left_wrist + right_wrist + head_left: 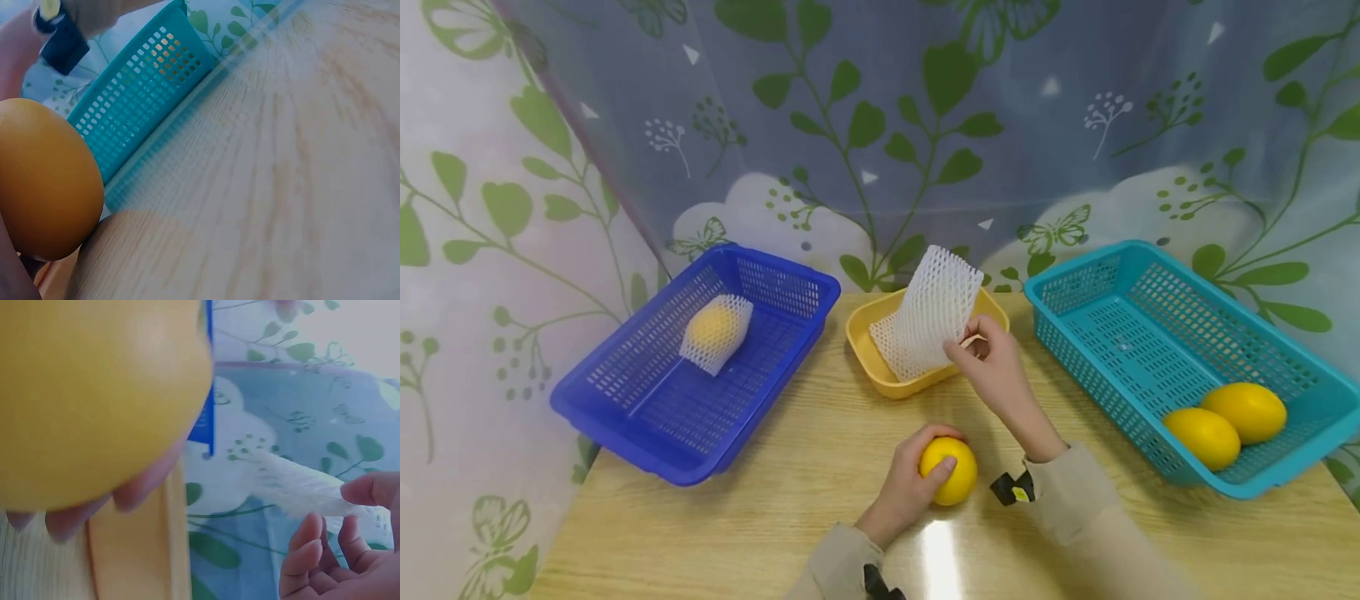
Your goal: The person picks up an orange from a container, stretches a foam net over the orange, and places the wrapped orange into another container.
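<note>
My left hand grips a smooth, rounded yellow fruit low over the table, fingers and thumb around its sides. The same fruit fills much of the right wrist view. With thumb and fingers, my right hand pinches a white foam net sleeve by its lower right edge, above the small yellow basket. More white netting lies in that basket, partly behind the raised sleeve. Inside the blue basket, to the left, lies a netted yellow fruit.
On the right stands a teal basket with two bare yellow fruits at its near end. The wooden table runs beneath everything. A leaf-patterned curtain hangs right behind the baskets.
</note>
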`<state>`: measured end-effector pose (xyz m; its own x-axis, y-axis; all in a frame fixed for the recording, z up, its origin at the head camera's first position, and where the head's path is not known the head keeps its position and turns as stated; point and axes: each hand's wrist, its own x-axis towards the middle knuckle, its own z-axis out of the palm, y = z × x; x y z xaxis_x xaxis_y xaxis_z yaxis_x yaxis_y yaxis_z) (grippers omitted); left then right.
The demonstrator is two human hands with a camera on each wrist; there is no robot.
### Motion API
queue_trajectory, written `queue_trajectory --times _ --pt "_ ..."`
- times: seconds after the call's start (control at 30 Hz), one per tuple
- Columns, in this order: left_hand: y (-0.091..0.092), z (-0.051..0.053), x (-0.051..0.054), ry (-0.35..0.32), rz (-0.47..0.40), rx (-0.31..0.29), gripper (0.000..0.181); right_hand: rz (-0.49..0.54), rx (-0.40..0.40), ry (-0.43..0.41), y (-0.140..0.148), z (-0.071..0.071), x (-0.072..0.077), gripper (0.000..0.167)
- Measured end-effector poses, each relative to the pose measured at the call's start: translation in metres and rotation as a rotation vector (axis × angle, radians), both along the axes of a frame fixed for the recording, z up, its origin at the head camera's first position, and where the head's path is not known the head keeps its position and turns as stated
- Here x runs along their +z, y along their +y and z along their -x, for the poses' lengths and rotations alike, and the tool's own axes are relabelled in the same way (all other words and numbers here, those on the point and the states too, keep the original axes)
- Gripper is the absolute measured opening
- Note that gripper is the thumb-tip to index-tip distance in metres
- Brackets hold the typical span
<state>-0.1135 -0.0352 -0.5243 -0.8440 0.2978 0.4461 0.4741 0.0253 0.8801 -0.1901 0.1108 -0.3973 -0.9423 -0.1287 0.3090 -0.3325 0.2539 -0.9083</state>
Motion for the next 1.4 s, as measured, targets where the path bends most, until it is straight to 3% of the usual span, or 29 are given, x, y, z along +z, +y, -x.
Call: queue_trajectory --times 0.33,0.6,0.7,0.9,1.07,1.2,1.4 --pt "-0.002 0.000 0.005 0.037 -0.011 0.029 0.029 0.074 0.026 0.092 0.003 -0.043 0.012 0.016" --pt "-0.005 -0.012 0.043 0.093 0.004 0.032 0.023 0.133 0.052 0.138 0.001 -0.058 0.016 0.015" --pt "-0.006 -0.014 0.049 0.116 0.014 0.034 0.022 0.144 0.058 0.139 0.001 -0.060 0.015 0.015" --pt "-0.011 -0.010 0.049 0.119 0.022 0.040 0.023 0.151 0.061 0.136 0.000 -0.059 0.014 0.014" --pt "-0.015 0.000 0.040 0.120 0.008 0.069 0.023 0.116 0.061 0.147 0.001 -0.060 0.013 0.017" --pt "-0.017 0.006 0.042 0.042 -0.101 0.105 0.021 0.029 0.065 0.215 0.002 -0.062 0.012 0.022" --pt "-0.020 0.006 0.072 -0.203 -0.415 0.123 0.034 -0.068 0.111 0.281 0.008 -0.066 0.017 0.031"
